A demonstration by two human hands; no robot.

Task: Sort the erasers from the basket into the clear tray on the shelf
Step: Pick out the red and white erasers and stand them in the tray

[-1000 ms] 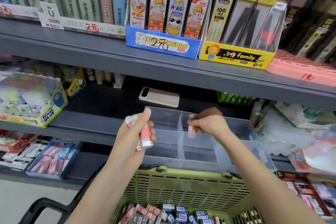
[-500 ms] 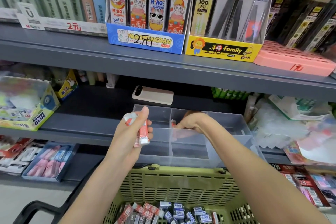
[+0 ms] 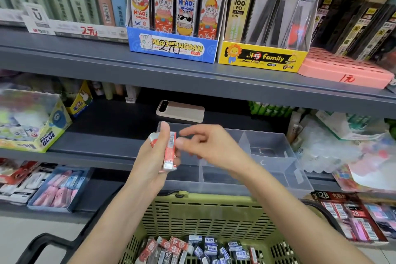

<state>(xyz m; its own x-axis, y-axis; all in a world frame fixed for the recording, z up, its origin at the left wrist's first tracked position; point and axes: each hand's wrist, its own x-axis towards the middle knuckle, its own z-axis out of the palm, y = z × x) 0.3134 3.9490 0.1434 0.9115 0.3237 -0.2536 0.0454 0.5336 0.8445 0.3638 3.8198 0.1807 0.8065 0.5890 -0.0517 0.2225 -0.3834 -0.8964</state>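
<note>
Red-sleeved rectangular erasers are gripped in the left hand, held before the clear plastic divided tray. The right hand, inside that tray half a second ago, is back empty, fingers loosely curved beside them. Probably one was delivered and the next pick is due. More lie in the green slotted basket.

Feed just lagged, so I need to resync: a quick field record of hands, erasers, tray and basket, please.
left hand: holds a few red erasers upright, before the tray
right hand: beside those erasers, fingers loosely bent, nothing seen in it; contact unclear
clear tray: on the shelf, divided, partly hidden behind the hands
basket: below the tray, many loose erasers inside
</note>
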